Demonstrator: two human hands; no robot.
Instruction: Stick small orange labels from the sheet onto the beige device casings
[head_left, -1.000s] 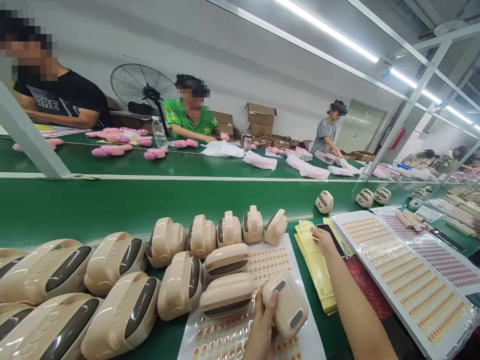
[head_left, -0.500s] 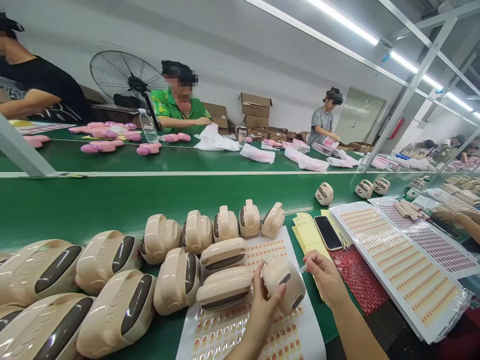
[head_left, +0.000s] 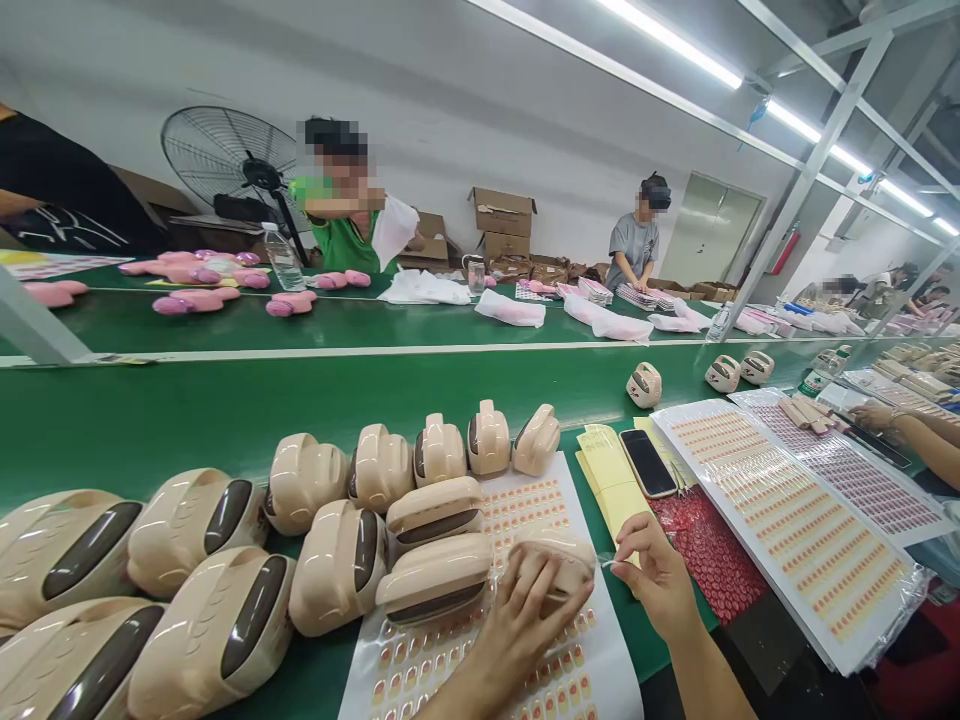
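My left hand (head_left: 525, 610) is wrapped over a beige plastic housing (head_left: 559, 548), which rests on a sheet of small oval stickers (head_left: 397, 660). Just to the right, my right hand (head_left: 652, 570) pinches a small clear piece (head_left: 609, 562) between thumb and fingertips; it looks like a sticker or film, too small to tell. Two beige housings (head_left: 439, 575) with dark windows lie beside my left hand, and several more beige housings (head_left: 206, 630) stand in rows to the left.
A phone (head_left: 646, 462) lies on yellow paper (head_left: 607, 475), beside red bubble wrap (head_left: 712, 560). Large sticker sheets (head_left: 780, 500) cover the right side. A white rail (head_left: 375, 352) crosses behind the housings. Across the bench, a person (head_left: 345, 225) handles white bags; another person's hand (head_left: 881, 415) is at far right.
My left hand has turned over the top of the housing, which now sits lower on the sheet. My right hand stays beside it, slightly lower. The person in green has raised a white bag.
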